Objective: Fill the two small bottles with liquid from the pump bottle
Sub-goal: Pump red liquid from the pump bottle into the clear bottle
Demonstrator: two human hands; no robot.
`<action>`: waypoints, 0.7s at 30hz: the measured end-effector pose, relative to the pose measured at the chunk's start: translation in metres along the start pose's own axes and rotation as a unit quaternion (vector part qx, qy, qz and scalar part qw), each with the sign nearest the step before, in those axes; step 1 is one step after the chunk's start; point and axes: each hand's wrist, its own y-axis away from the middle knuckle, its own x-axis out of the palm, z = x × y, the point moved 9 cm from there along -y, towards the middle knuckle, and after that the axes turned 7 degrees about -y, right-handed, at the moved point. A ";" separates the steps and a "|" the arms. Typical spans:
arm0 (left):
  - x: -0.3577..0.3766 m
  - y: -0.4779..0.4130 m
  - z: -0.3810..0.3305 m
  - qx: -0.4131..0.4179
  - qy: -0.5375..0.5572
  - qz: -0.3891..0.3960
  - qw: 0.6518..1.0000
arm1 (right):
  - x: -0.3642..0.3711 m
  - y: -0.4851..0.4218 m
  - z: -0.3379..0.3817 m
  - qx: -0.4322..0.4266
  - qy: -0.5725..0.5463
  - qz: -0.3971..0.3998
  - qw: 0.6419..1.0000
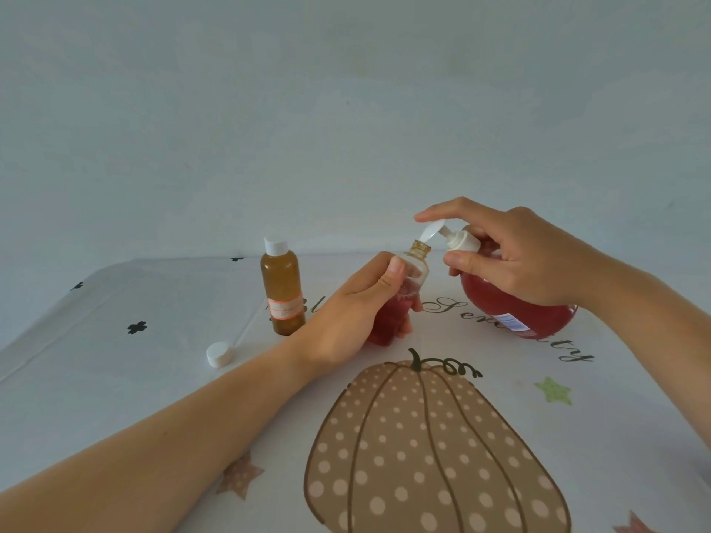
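Red liquid fills the lower part of the open small bottle (417,263). I see it held upright in the left hand (354,313). That grip is clamped round the bottle's body, thumb up near the shoulder and fingers wrapped behind. I cannot tell whether its base touches the surface (115,378).

Its bare threaded neck sits right under the white nozzle (431,230) of the pump bottle (515,302), which is also red inside and appears tilted toward it from the right. The right hand (511,255) has its grip closed on that pump bottle, with the forefinger laid over the pump head, the thumb against the white collar and the other fingers behind.

Left of both hands, a second small bottle (282,290), amber with its white cap on, stands upright alone. A loose white cap (218,354) lies nearer me, further left and apart from it. A spotted pumpkin print (431,448) covers the cloth in front.
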 end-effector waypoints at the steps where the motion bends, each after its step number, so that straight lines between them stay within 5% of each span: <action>1: 0.000 0.000 0.000 -0.002 0.000 0.000 1.000 | 0.000 0.000 0.000 0.001 -0.001 0.000 1.000; 21: -0.001 0.003 -0.002 -0.018 0.067 0.005 0.998 | 0.001 0.002 0.002 0.001 -0.045 0.018 0.999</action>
